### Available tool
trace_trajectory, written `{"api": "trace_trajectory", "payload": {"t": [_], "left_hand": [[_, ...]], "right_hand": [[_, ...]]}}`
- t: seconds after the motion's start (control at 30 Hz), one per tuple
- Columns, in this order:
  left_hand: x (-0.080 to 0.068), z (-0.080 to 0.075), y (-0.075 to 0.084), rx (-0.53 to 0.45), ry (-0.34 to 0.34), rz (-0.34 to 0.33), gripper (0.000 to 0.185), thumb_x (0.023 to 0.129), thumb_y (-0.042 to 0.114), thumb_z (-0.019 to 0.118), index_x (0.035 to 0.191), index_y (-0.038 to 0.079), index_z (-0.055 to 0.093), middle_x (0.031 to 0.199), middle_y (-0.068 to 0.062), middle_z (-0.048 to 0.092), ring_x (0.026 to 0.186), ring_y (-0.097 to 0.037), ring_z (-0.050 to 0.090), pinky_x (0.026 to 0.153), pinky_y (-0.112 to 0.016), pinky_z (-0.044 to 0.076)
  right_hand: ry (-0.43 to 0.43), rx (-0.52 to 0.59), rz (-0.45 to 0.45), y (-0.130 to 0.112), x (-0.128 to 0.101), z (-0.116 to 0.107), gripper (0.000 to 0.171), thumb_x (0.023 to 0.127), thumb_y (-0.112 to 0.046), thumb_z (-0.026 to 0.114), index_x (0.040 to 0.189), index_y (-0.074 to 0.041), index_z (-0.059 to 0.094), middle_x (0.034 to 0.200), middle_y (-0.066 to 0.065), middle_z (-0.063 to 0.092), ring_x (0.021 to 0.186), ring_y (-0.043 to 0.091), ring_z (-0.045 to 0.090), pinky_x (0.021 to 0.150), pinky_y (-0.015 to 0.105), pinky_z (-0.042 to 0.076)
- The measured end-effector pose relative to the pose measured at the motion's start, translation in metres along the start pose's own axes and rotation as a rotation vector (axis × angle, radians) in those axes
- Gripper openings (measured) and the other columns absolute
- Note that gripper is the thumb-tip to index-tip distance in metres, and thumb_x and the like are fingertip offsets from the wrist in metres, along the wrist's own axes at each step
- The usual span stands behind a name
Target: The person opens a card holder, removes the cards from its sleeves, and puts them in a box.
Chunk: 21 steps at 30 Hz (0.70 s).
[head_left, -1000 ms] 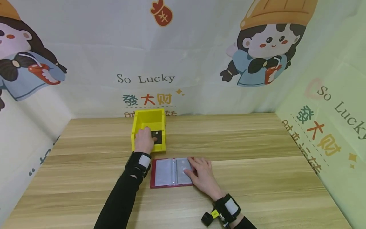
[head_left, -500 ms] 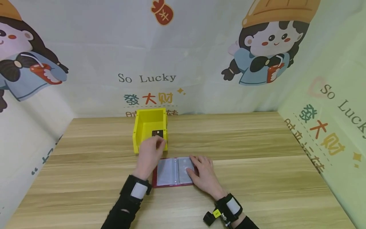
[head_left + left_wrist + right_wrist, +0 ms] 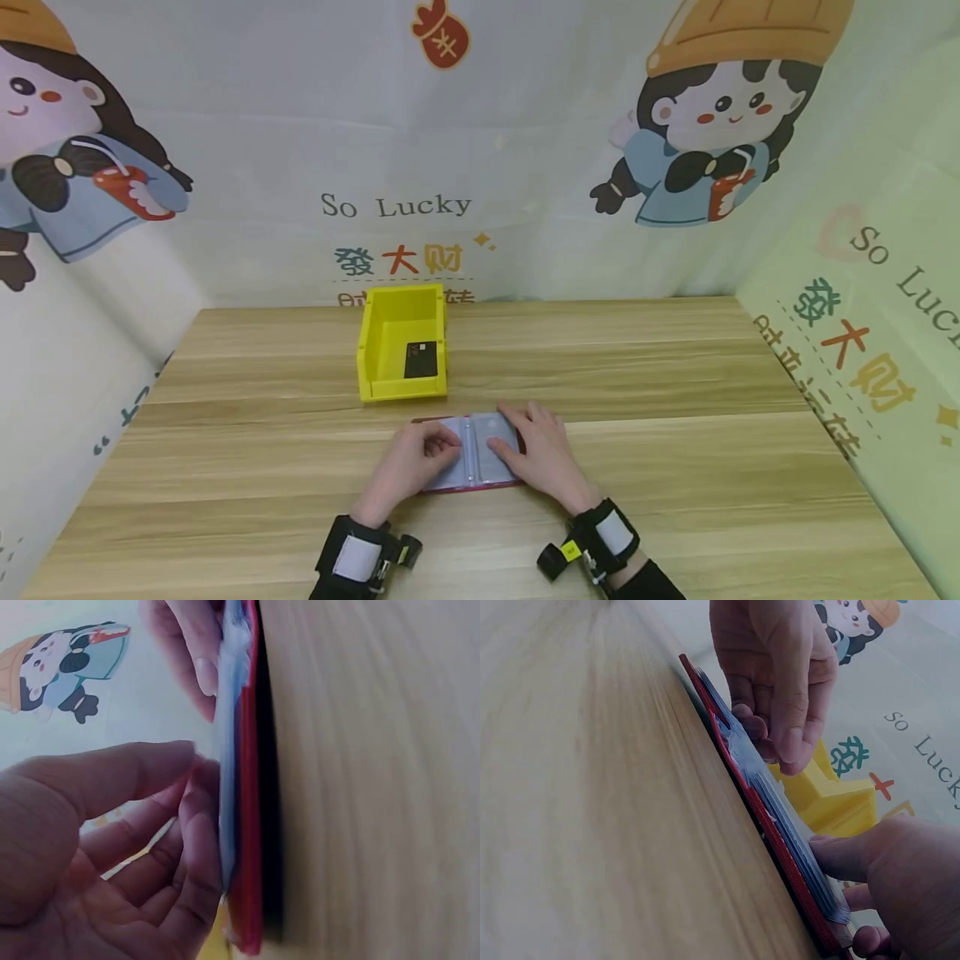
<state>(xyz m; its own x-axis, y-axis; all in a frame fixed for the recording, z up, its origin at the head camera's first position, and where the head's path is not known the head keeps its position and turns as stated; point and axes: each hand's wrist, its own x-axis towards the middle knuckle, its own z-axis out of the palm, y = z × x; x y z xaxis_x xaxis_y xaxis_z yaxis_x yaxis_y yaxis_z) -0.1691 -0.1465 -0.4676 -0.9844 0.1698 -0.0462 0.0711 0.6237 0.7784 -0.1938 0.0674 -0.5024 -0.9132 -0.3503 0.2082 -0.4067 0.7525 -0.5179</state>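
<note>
A small red card holder (image 3: 487, 471) lies spread on the wooden table, its clear plastic sleeves facing up. My left hand (image 3: 412, 462) is over its left page, fingers loosely bent, thumb tip close to the index fingertip; nothing shows between them. In the left wrist view those fingertips are right at the sleeves, beside the red cover (image 3: 251, 802). My right hand (image 3: 551, 458) grips the right side, thumb on the top sleeve and fingers at the outer edge. The stack of sleeves (image 3: 791, 817) is edge-on in the right wrist view.
Behind the card holder stands a yellow bin (image 3: 401, 390). A black card (image 3: 422, 360) with a chip lies on its floor, towards the front right. A printed cloth (image 3: 525, 167) hangs along the table's back and sides.
My left hand has come out of the yellow bin, back towards me and down to the card holder's left page. The black card remains in the bin. My right hand has kept its grip.
</note>
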Motion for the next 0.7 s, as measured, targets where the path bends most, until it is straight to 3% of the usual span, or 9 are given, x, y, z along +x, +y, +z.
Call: {"api": "trace_trajectory", "payload": {"t": [0.13,0.33,0.43,0.53,0.7], "left_hand": [[0.0004,0.0007,-0.0018,-0.043,-0.047,-0.001,0.009,0.087,0.004,0.073,0.096,0.003,0.072,0.079,-0.003,0.062,0.071,-0.012,0.052,0.063,-0.020,0.042],[0.0024,0.0024,-0.0049,-0.061,-0.052,0.007,0.014,0.085,0.003,0.074,0.098,0.003,0.072,0.079,-0.003,0.061,0.070,-0.013,0.050,0.061,-0.020,0.040],[0.0028,0.0026,-0.0064,-0.070,-0.053,0.004,0.014,0.085,0.003,0.075,0.099,0.003,0.072,0.080,-0.003,0.061,0.071,-0.013,0.051,0.062,-0.020,0.040],[0.0024,0.0023,-0.0072,-0.075,-0.052,0.006,0.014,0.086,0.004,0.074,0.099,0.003,0.072,0.081,-0.003,0.062,0.072,-0.013,0.051,0.063,-0.020,0.041],[0.0029,0.0018,-0.0077,-0.070,-0.035,0.003,0.011,0.090,0.008,0.071,0.100,0.004,0.073,0.083,-0.003,0.063,0.074,-0.013,0.051,0.065,-0.021,0.041]], "right_hand": [[0.000,0.025,0.017,-0.0002,-0.0006,-0.0005,0.052,0.093,-0.037,0.068,0.135,-0.007,0.061,0.100,0.006,0.058,0.092,0.019,0.051,0.082,0.035,0.034],[0.035,0.107,0.041,0.0006,-0.0016,0.0005,0.052,0.091,-0.036,0.072,0.133,-0.009,0.058,0.125,0.012,0.064,0.117,0.029,0.058,0.094,0.044,0.039],[0.065,0.143,0.045,0.0019,-0.0022,0.0025,0.051,0.089,-0.035,0.075,0.129,-0.008,0.058,0.111,0.006,0.063,0.104,0.023,0.057,0.090,0.040,0.036],[0.118,0.186,0.027,0.0026,-0.0044,0.0044,0.043,0.088,-0.032,0.076,0.119,-0.009,0.060,0.092,-0.001,0.053,0.087,0.014,0.048,0.087,0.037,0.030],[0.266,0.242,-0.101,0.0018,-0.0089,0.0080,0.013,0.089,-0.023,0.073,0.094,-0.014,0.065,0.080,-0.003,0.053,0.080,0.009,0.046,0.086,0.036,0.028]]}}
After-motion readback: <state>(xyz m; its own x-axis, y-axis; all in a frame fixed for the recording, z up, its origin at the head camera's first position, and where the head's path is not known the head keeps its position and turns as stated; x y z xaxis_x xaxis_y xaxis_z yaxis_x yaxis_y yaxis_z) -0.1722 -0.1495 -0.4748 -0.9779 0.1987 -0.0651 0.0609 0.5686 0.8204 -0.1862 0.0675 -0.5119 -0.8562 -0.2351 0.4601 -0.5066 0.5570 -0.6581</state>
